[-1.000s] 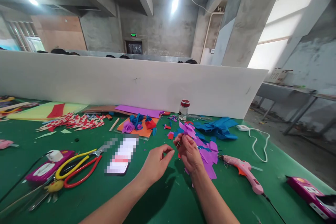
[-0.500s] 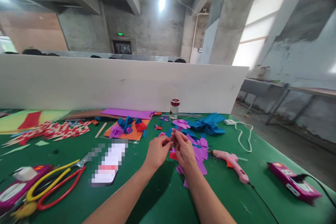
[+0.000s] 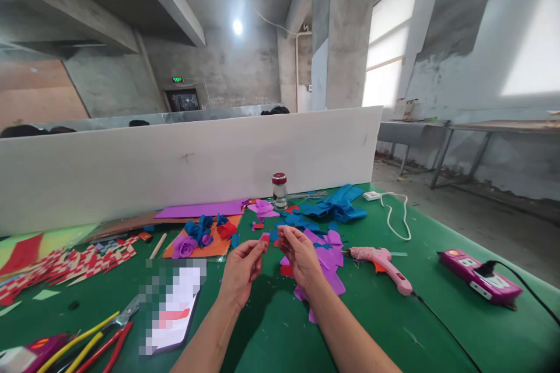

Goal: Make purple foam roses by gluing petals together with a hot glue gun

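Observation:
My left hand (image 3: 242, 268) is closed in a pinch over the green table (image 3: 271, 326), with a small red and purple piece (image 3: 265, 238) at its fingertips. To its right, my right hand (image 3: 300, 253) has thumb and fingertips pressed together; anything between them is too small to make out. Purple paper pieces (image 3: 330, 265) lie beside and under the right hand, with a red piece (image 3: 287, 270) near its wrist. Beyond the hands are blue crepe paper (image 3: 339, 205) and a purple petal stack (image 3: 263, 208). Rolled flowers (image 3: 185, 246) rest on orange paper (image 3: 170, 252).
A pink glue gun (image 3: 382, 256) lies right, with its cord running forward. Near the white board (image 3: 262, 151) stands a glass jar (image 3: 279, 191). Power strip (image 3: 479, 277) sits far right; phone (image 3: 177, 309) and scissors (image 3: 98, 341) lie left.
My hands have moved apart, the left one leftward with the small red and purple piece now showing at its fingertips. The camera view has turned to the right.

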Tool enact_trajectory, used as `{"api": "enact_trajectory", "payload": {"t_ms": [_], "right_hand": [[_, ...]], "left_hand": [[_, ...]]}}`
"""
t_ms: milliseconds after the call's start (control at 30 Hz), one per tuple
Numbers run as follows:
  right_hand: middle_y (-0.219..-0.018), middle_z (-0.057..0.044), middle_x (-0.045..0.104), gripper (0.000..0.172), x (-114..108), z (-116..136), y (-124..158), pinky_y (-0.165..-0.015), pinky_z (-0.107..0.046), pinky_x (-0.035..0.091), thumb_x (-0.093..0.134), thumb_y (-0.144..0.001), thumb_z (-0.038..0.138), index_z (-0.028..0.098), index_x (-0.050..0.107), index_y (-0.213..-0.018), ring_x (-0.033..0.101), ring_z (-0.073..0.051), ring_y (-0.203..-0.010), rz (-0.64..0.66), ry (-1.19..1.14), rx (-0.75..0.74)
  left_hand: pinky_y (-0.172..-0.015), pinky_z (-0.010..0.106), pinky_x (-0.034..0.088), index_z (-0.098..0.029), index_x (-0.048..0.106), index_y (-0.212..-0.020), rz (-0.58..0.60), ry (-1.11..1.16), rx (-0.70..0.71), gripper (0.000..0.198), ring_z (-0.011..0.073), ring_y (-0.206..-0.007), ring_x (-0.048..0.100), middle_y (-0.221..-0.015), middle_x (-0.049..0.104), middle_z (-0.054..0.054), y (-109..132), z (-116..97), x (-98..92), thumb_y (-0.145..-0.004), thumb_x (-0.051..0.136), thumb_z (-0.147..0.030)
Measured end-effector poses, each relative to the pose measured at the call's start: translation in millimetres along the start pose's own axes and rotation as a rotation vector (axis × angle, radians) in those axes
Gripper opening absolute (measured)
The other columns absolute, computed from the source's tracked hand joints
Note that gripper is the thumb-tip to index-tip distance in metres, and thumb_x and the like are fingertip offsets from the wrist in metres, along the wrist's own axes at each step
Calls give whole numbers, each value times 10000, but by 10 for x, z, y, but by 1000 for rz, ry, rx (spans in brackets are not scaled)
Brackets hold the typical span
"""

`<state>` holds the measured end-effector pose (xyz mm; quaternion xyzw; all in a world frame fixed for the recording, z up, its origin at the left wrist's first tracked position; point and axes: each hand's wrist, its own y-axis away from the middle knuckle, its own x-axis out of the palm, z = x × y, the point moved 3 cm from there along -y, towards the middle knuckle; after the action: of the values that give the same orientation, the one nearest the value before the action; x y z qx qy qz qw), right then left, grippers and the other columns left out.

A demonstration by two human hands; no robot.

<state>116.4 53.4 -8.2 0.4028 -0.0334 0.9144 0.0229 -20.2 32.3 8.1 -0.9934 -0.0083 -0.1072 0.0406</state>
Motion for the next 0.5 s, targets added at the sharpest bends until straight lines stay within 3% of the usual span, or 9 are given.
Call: {"api": "enact_trajectory", "payload": {"t_ms": [100, 367, 500], "right_hand": [[-624, 28, 653, 301, 14, 56, 9, -609, -198, 445, 878, -525, 399, 183, 738, -681, 543, -77, -585, 6, -2, -77], [-764, -13, 700, 272, 92, 61, 51, -697, -234, 451, 765, -698, 455, 208, 762, -812, 587, -122, -708, 160, 122, -175], [-733, -9, 681, 271, 157, 86, 108, -693, -247, 440, 752, -706, 449, 198, 753, -808, 563, -128, -683, 204, 237, -207]], "left_hand": [[-341, 156, 193, -148, 688, -719, 24, 21, -12, 367, 24, -395, 357, -614, 595, -22, -1, 21, -4, -573, 820, -458], [-419, 196, 374, -133, 727, -784, 86, -97, 153, 340, 89, -461, 466, -533, 569, -11, -9, 2, -37, -668, 766, -451], [-424, 197, 369, -134, 716, -750, 103, -165, 190, 320, 86, -453, 460, -534, 556, -14, 9, -33, -35, -700, 742, -449]]}}
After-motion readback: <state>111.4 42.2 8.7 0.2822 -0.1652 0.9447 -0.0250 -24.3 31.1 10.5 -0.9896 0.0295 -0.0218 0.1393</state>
